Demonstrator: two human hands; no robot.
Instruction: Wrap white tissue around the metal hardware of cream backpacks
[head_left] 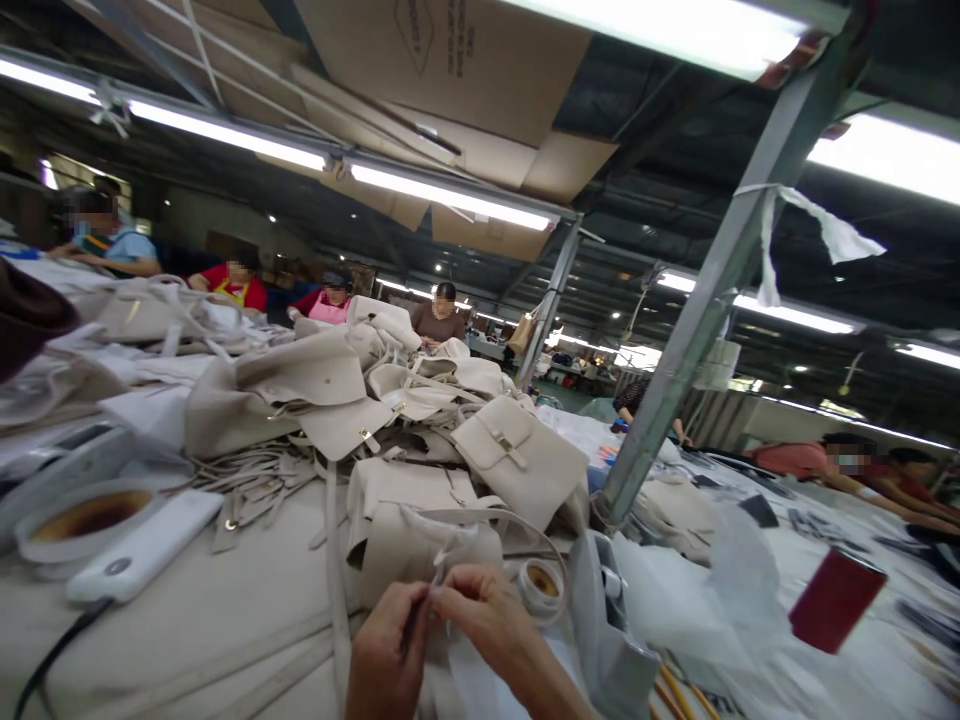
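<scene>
At the front middle, my left hand (388, 645) and my right hand (491, 615) meet fingertip to fingertip. Both are closed in a pinch on a thin pale strip (442, 556), whose lower part the fingers hide. Just behind them lies a beige bag (450, 535) with a looped strap, close to the fingertips. A roll of tape (541, 582) sits to the right of my right hand, beside a grey tape dispenser (611, 625).
Beige bags (521, 455) are heaped across the table. A white power strip (146, 545) with a black cord and a larger tape roll (86, 525) lie left. A metal post (675, 370) rises at right, near a red phone-like object (838, 600). Several people work beyond.
</scene>
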